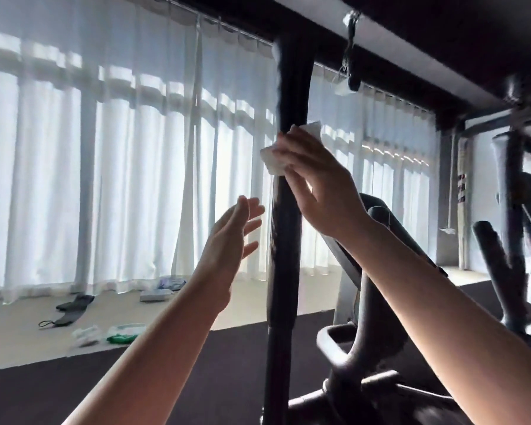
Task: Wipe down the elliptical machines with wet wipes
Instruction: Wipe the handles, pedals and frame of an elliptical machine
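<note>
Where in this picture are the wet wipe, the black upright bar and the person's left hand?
wet wipe [272,159]: head view, crumpled lower left part.
black upright bar [284,240]: head view, bare stretch below the wipe.
left hand [227,243]: head view, middle of the palm.

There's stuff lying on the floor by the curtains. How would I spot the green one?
Start at the white curtains and drop to the pale floor below them, near the edge of the dark mat. Several small things lie there: two dark straps further back, a flat grey pack. The green bundle lies nearest the mat, the only one with bright green.
</note>
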